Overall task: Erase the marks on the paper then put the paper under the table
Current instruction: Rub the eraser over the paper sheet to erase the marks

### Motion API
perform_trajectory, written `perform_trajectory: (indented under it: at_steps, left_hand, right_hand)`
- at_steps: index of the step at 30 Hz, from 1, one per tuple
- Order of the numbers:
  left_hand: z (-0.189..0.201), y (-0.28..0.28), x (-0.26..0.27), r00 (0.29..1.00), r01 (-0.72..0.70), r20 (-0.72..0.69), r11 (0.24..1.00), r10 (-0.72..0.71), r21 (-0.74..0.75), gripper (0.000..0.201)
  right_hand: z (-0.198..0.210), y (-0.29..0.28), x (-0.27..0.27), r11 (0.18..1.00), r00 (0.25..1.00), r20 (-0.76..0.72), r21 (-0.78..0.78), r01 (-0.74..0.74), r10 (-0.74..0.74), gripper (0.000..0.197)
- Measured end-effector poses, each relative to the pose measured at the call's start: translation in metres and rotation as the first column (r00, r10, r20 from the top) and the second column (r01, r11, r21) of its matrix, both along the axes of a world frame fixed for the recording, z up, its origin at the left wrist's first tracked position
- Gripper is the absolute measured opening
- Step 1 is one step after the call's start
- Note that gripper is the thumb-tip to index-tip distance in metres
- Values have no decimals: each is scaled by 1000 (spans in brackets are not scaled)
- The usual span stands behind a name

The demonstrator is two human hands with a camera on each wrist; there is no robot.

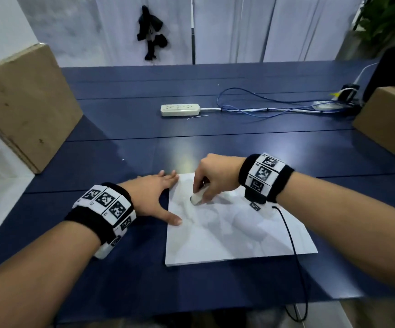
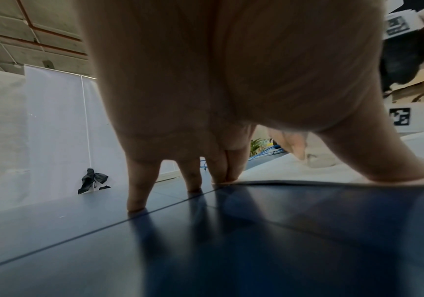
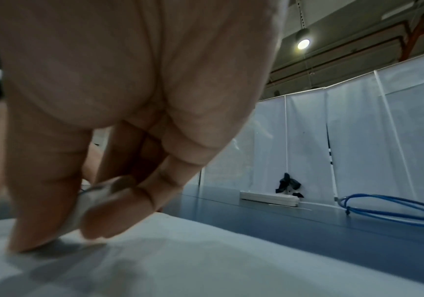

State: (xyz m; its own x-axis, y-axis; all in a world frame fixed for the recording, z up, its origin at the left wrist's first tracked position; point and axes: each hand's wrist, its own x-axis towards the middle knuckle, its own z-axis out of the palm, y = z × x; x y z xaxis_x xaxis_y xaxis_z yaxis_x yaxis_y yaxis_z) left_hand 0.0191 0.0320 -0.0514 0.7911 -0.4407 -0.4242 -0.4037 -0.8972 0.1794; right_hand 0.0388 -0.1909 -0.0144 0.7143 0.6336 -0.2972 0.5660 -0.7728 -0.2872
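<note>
A white sheet of paper (image 1: 234,233) lies on the dark blue table (image 1: 144,143) near its front edge. My right hand (image 1: 212,179) pinches a small white eraser (image 1: 196,198) and holds its tip down on the paper's upper left part. The eraser (image 3: 88,201) shows between thumb and fingers in the right wrist view, touching the paper (image 3: 205,261). My left hand (image 1: 155,194) lies flat with straight fingers; its thumb presses the paper's left edge, and its fingertips rest at the far left corner. No marks are visible on the paper.
A white power strip (image 1: 180,109) and blue cables (image 1: 262,107) lie further back on the table. Cardboard boxes stand at the left (image 1: 24,102) and right (image 1: 385,117). A thin black cable (image 1: 291,240) crosses the paper's right side and drops over the table's front edge.
</note>
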Motion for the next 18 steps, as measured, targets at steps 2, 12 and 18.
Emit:
perform_trajectory:
  at_steps: [2, 12, 18]
  left_hand:
    - [-1, 0, 1, 1000, 4, 8, 1000, -4, 4, 143]
    - [8, -4, -5, 1000, -20, -3, 999, 20, 34, 132]
    - [12, -7, -8, 999, -33, -15, 999, 33, 35, 129]
  right_hand:
    - [2, 4, 17, 999, 998, 39, 16, 44, -45, 28]
    - [-12, -7, 12, 994, 994, -2, 28, -106, 106, 33]
    - [-4, 7, 47, 996, 988, 144, 77, 42, -53, 19]
